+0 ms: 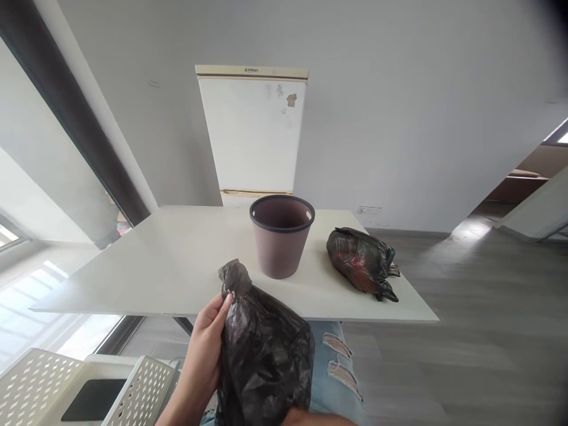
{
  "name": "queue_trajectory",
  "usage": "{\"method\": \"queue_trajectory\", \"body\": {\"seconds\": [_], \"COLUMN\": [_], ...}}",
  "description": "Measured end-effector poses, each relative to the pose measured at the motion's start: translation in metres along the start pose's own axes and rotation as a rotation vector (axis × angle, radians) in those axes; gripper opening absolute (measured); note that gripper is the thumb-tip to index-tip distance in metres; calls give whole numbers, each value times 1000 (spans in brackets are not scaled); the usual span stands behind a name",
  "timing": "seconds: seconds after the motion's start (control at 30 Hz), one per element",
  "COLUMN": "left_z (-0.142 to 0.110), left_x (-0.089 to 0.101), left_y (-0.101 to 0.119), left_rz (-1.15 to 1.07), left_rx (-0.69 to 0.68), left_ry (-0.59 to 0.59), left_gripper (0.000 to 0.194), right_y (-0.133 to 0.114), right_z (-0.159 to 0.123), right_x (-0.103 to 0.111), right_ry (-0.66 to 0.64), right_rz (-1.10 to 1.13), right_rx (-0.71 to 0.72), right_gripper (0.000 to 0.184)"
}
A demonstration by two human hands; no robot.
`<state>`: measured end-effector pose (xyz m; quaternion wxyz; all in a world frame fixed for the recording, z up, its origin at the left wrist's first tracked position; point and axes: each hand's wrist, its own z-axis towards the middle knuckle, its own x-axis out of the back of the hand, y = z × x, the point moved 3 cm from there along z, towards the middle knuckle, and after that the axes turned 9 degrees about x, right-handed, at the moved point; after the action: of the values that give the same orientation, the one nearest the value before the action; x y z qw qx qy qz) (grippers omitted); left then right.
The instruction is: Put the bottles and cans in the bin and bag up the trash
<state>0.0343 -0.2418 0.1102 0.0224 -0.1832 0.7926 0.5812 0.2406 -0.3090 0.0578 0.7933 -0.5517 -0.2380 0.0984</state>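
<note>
A black plastic garbage bag (268, 355) hangs at the table's near edge, in front of my body. Its bunched end (235, 278) rises above the tabletop. My left hand (213, 322) grips the bag just below that end, thumb on the near side. At the bottom of the view, my right hand (306, 418) is against the lower part of the bag; its fingers are hidden. Beyond the bag stands a mauve trash bin (281, 248) with a dark rim and handle holes, upright on the table.
On the white table (177, 260), a filled, knotted black plastic bag (359, 260) lies to the right of the bin. Behind stands a white refrigerator (257, 130) against the wall. At lower left are perforated cream plastic baskets (142, 393).
</note>
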Motion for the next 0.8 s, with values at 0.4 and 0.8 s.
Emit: {"method": "queue_trajectory", "body": {"seconds": [0.4, 0.8], "left_z": [-1, -7], "left_x": [-29, -2], "left_y": [-15, -5], "left_rz": [-4, 72], "left_rx": [56, 30], "left_ry": [-279, -257], "left_gripper": [39, 43], "right_y": [12, 25], "right_z": [68, 42], "right_x": [-16, 40], "right_ry": [216, 683], "right_rz": [494, 602], "right_rx": [-105, -312], "right_gripper": [47, 48]}}
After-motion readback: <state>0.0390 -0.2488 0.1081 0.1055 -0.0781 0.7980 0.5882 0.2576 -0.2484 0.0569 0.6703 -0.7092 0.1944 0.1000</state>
